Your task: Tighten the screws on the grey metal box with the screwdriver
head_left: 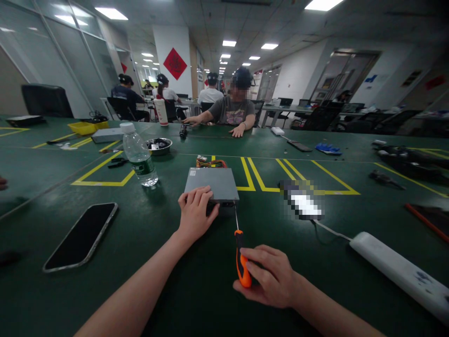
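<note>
A flat grey metal box (214, 183) lies on the green table (175, 281), with coloured wires (210, 163) at its far end. My left hand (194, 213) grips the box's near left corner, fingers curled over its top. My right hand (271, 276) is wrapped round the orange handle of a screwdriver (240, 250). The screwdriver's thin shaft points away from me, its tip at the near face of the box.
A black phone (82, 236) lies at the left, a water bottle (139, 154) and a metal bowl (158, 146) behind it. A white power strip (400, 270) with its cable lies at the right. Another person (231, 110) sits across the table, hands resting on it.
</note>
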Action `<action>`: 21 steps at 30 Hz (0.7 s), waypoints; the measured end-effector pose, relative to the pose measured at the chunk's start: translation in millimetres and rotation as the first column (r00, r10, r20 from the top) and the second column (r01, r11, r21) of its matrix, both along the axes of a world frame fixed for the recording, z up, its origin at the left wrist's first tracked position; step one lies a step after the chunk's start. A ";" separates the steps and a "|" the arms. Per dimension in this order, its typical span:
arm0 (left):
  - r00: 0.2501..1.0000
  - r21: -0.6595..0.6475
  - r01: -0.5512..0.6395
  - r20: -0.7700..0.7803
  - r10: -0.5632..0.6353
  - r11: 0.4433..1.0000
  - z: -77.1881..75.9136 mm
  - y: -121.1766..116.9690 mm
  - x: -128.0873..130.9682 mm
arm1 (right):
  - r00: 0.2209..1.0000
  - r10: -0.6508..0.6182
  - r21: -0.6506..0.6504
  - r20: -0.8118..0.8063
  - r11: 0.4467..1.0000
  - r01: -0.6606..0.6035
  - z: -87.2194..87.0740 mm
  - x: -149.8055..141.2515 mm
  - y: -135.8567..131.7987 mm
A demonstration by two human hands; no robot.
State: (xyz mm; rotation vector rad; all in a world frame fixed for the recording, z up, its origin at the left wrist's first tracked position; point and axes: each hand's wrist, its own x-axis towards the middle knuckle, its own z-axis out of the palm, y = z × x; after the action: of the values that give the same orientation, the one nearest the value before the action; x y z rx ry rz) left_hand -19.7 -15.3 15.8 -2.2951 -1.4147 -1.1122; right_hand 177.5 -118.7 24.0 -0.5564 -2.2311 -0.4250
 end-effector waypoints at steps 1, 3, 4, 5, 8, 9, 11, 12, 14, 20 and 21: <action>1.000 0.001 -0.002 -0.003 0.002 1.000 0.2 -0.1 0.1 | 1.000 -0.013 -0.013 0.014 1.000 0.013 0.1 -0.2 0.1; 1.000 0.001 -0.007 -0.007 0.007 1.000 0.5 -0.2 0.3 | 0.997 -0.018 -0.043 0.081 0.999 0.021 1.2 -0.9 0.0; 1.000 0.001 -0.008 -0.007 0.008 1.000 0.5 -0.2 0.3 | 0.993 -0.010 -0.053 0.121 0.998 0.016 2.0 -1.3 -0.1; 1.000 0.001 -0.008 -0.006 0.008 1.000 0.5 -0.2 0.3 | 0.988 0.002 -0.060 0.153 0.998 0.007 3.1 -1.6 -0.2; 1.000 -0.003 -0.006 -0.008 0.006 1.000 0.4 -0.2 0.0 | 0.985 0.016 -0.079 0.174 0.997 -0.003 6.5 -1.9 -0.7; 1.000 -0.003 -0.005 -0.011 0.005 1.000 0.3 -0.2 -0.1 | 0.985 0.021 -0.091 0.170 0.996 -0.005 7.2 -1.7 -0.7; 1.000 -0.006 -0.004 -0.016 0.004 1.000 0.0 -0.1 -0.4 | 0.984 0.043 -0.104 0.174 0.994 -0.025 7.3 -1.0 -0.4; 1.000 -0.006 -0.004 -0.014 0.004 1.000 -0.2 -0.1 -0.5 | 0.982 0.056 -0.099 0.180 0.994 -0.038 6.3 -0.4 0.1; 1.000 -0.008 -0.006 -0.010 0.006 1.000 -0.6 0.0 -0.5 | 0.983 0.064 -0.064 0.174 0.997 -0.053 2.7 0.9 1.6; 1.000 -0.003 -0.008 -0.016 0.008 1.000 -0.8 -0.2 -0.5 | 0.998 0.003 -0.044 0.058 0.999 0.000 -5.6 3.0 4.8; 1.000 -0.003 -0.010 -0.020 0.010 1.000 -0.7 -0.2 -0.4 | 0.998 -0.009 -0.057 0.066 0.998 0.013 -4.2 2.7 4.4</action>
State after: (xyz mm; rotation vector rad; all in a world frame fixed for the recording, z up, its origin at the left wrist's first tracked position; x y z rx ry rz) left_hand -20.1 -15.5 15.1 -2.2915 -1.4202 -1.0825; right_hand 180.2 -114.3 19.8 -0.5925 -2.3098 -0.3908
